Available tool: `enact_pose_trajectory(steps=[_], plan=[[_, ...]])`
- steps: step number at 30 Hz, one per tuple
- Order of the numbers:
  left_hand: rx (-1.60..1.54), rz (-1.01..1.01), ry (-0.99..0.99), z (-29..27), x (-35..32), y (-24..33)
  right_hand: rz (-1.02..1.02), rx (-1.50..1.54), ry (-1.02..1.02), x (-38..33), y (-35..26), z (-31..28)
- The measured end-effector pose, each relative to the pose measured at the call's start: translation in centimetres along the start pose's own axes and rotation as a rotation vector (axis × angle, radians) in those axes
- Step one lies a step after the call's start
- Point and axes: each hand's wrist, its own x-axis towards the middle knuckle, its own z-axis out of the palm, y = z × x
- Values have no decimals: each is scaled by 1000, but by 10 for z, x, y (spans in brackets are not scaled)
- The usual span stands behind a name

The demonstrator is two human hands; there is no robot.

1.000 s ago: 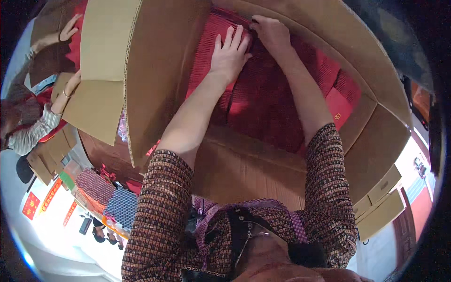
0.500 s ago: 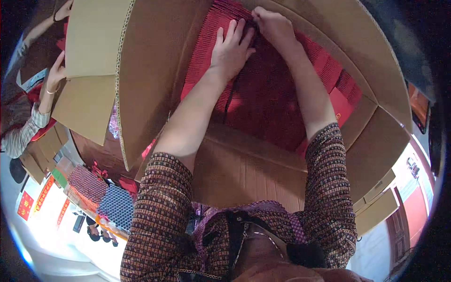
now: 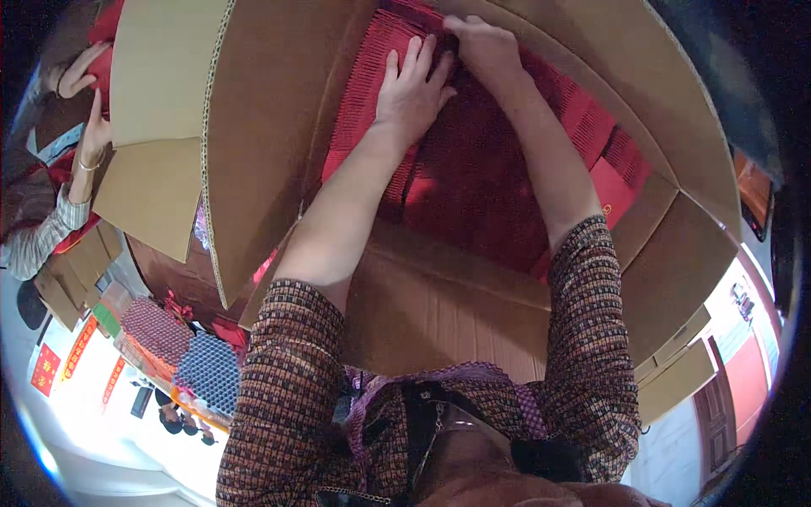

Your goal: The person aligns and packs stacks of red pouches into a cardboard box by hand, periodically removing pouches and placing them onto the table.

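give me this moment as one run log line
left hand: spread on red packets | right hand: curled beside it, grip unclear | cardboard box: open, packets inside

A large, open brown cardboard box [image 3: 448,313] holds rows of flat red paper packets [image 3: 473,186]. At the box's far end, the bare left hand [image 3: 411,91] lies on the packets, the bare right hand [image 3: 486,52] just right of it. Left of the box are tan rectangular cardboard flaps [image 3: 160,76], then a co-worker's grey striped sleeve [image 3: 46,237]; tan cardboard cartons [image 3: 680,384] sit at its near right.
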Motion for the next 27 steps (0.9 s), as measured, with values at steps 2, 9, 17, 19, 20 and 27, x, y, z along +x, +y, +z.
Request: enact_pose_trajectory(steps=[2,9,17,19,20,27], plan=[[-4,3,-3,1,1,1,-33,-16,-105,-1,8,1],[9,-7,-27,0,0,1,4,200,-310,3,15,-14],[-16,-46,-90,3,-4,0,16,129,-368,3,15,-15],[-10,-41,-98,4,-4,3,13,142,-357,1,20,-12],[-30,-38,-93,4,-4,3,7,157,-346,-1,23,-10],[-25,-45,-84,4,-8,-3,-175,280,-173,5,9,-31]])
